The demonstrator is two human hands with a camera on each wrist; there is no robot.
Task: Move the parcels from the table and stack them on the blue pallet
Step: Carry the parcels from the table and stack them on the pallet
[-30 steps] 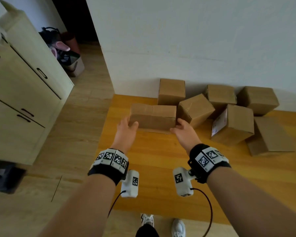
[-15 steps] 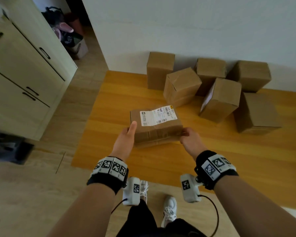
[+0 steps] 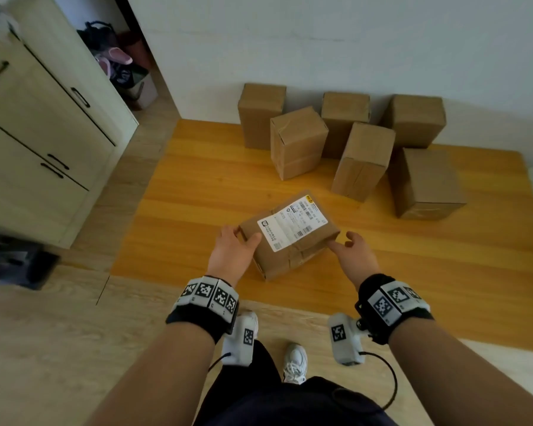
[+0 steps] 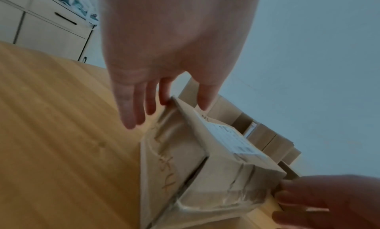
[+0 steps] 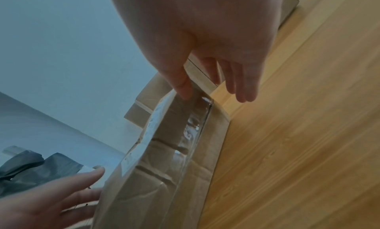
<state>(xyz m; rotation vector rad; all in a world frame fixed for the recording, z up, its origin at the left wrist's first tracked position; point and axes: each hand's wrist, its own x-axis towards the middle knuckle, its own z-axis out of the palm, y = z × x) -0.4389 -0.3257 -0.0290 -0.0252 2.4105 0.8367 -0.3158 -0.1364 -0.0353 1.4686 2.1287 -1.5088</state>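
Note:
A flat brown parcel (image 3: 292, 235) with a white shipping label lies skewed near the front of the orange wooden table (image 3: 197, 192), seemingly resting on it. My left hand (image 3: 239, 238) lies against its left end, fingers straight and thumb across the top edge, as the left wrist view shows on the parcel (image 4: 216, 159). My right hand (image 3: 348, 244) is at the right corner. Only its thumb touches the parcel (image 5: 164, 167), and its fingers spread loosely off it. The blue pallet is in no view.
Several plain cardboard parcels (image 3: 299, 142) stand along the white wall at the back of the table. A pale cabinet (image 3: 43, 133) stands left, with a dark object (image 3: 16, 262) on the floor. Bags fill the doorway (image 3: 117, 63). My shoe (image 3: 296, 358) is below the table's front edge.
The labelled parcel came from the back group toward the front of the table between both hands, then turned askew. My right hand's fingers have loosened off its end.

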